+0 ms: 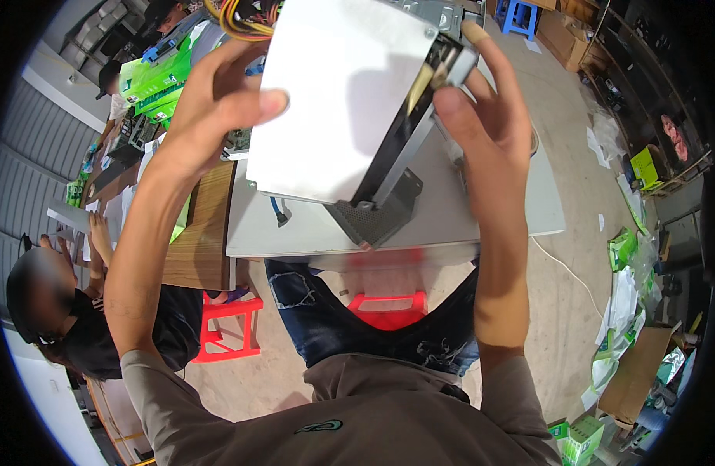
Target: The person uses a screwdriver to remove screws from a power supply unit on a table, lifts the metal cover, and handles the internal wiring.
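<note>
A boxy metal unit with a flat white panel (319, 101) is tilted up over the table in both my hands. My left hand (218, 109) grips its left side, thumb pressed on the panel's edge and fingers hidden behind. On the other side my right hand (493, 116) holds the dark, slotted edge strip (396, 136) between thumb and fingers. Yellow, red and black wires (245, 23) spill out at the unit's upper left. Below it a dark perforated metal plate (381, 213) lies on the grey-white table (443, 213), with a blue cable end (279, 213) nearby.
A wooden-topped table (198, 233) adjoins on the left, where a person in black (156, 330) sits near a red stool (233, 326). Green boxes (159, 81) stack farther back. To the right are shelves (652, 101), cardboard (637, 373) and a white cable (571, 272) on the floor.
</note>
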Action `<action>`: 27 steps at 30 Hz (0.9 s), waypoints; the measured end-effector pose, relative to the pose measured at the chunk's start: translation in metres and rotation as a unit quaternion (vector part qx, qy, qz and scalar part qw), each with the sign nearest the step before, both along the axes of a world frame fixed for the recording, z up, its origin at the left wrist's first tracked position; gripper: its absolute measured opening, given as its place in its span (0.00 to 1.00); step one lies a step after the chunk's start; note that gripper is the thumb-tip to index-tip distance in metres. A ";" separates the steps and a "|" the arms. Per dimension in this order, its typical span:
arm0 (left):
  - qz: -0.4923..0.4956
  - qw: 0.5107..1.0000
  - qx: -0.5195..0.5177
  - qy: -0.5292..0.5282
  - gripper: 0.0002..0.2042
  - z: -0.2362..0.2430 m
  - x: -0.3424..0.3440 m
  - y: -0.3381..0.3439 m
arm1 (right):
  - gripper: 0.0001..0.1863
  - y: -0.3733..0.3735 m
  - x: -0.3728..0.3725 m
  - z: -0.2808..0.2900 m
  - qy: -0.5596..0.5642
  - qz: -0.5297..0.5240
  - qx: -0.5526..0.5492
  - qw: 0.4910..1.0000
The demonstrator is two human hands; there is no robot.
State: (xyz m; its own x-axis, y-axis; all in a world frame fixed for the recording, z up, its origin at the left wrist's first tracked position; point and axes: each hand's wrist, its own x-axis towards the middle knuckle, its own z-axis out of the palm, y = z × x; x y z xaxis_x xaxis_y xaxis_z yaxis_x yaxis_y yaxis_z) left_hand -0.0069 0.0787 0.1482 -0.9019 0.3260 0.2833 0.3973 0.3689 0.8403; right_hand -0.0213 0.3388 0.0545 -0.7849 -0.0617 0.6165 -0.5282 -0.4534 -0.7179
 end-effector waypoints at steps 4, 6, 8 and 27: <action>0.106 0.992 -0.010 -0.062 0.34 0.009 0.005 0.023 | 0.41 -0.002 0.000 -0.005 -0.025 -0.033 0.028 0.999; 0.145 0.974 0.066 -0.162 0.42 0.014 0.015 0.042 | 0.42 0.000 0.005 -0.009 -0.093 0.038 -0.006 0.995; 0.174 0.968 0.078 -0.161 0.42 0.009 0.017 0.045 | 0.40 -0.001 0.016 -0.002 -0.133 0.096 -0.008 0.986; 0.034 0.957 0.225 -0.180 0.32 -0.020 0.015 0.008 | 0.49 -0.016 0.016 0.021 -0.079 0.012 -0.016 0.997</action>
State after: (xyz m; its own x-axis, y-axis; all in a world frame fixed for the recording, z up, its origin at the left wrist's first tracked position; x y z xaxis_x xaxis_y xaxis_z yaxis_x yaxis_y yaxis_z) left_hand 0.0082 0.0866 0.1283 -0.9825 0.1799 0.0490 0.0409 -0.0482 0.9980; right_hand -0.0052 0.3224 0.0756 -0.8706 -0.0637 0.4878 -0.3990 -0.4886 -0.7759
